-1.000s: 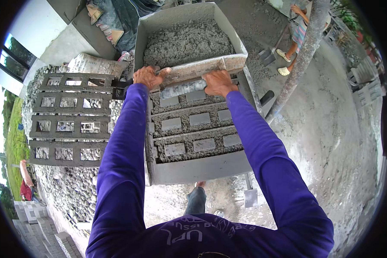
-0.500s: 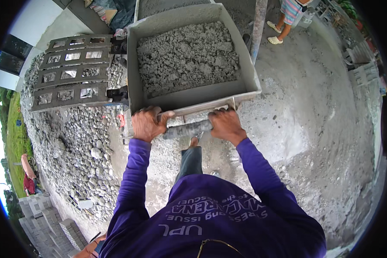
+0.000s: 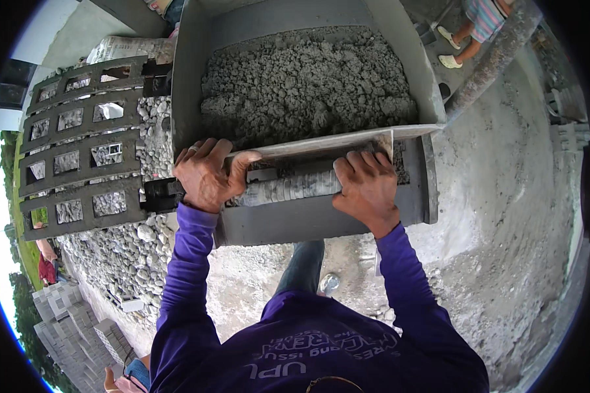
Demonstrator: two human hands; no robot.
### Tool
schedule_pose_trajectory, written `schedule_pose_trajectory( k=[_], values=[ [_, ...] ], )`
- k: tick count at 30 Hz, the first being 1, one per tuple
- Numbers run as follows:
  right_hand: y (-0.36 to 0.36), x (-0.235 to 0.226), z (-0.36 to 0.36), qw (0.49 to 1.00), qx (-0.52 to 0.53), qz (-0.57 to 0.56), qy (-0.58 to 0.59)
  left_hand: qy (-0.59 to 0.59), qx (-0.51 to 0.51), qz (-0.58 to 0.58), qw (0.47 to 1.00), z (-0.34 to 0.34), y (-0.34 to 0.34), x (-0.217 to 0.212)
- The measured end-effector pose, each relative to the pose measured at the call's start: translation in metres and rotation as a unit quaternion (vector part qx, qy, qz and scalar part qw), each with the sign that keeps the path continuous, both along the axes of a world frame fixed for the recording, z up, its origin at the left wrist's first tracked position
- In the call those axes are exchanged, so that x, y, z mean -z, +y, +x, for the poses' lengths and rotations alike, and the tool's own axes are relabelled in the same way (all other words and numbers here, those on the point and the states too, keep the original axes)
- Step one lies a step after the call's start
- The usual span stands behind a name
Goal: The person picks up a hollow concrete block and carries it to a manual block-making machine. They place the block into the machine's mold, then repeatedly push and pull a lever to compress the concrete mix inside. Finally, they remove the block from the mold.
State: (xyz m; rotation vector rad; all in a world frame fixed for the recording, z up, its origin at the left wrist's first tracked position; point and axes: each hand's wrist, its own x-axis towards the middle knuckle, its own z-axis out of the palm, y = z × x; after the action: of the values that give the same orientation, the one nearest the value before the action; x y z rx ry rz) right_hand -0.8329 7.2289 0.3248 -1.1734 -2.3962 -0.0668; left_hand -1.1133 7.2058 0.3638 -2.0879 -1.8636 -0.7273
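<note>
Compared with half a second back, the grey metal hopper box sits closer and bigger in view, and the grid-shaped block mould on the left now shows more of its cells, some with gravel showing through. The grip hasn't changed though: both hands are still wrapped around the horizontal handle bar at the near end of the box.

The left hand is closed over the left end of the bar, thumb hooked over toward the box's lip. The right hand is clamped on the right end, fingers curled over the top. The bar itself looks wrapped in dirty, printed sacking, crusted with grey.

The box is right in front of the person, just past the purple sleeves, and it's loaded with a damp, crumbly concrete mix, heaped higher toward the back wall. A thin plate runs across its near edge.

Loose gravel lies under the mould, and stacked blocks sit at lower left. Someone else's sandalled feet show at top right.
</note>
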Motion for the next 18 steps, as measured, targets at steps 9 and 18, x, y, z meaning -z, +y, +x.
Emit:
schedule_pose_trajectory(
  k=[9, 18],
  values=[
    [0.243, -0.009, -0.069, 0.993, 0.024, -0.093, -0.073, -0.001, -0.147, -0.211, 0.966, -0.064, 0.236, -0.02],
    [0.109, -0.048, -0.021, 0.958, -0.011, -0.239, -0.16, -0.001, -0.088, -0.229, 0.97, -0.02, 0.092, -0.041]
  ],
)
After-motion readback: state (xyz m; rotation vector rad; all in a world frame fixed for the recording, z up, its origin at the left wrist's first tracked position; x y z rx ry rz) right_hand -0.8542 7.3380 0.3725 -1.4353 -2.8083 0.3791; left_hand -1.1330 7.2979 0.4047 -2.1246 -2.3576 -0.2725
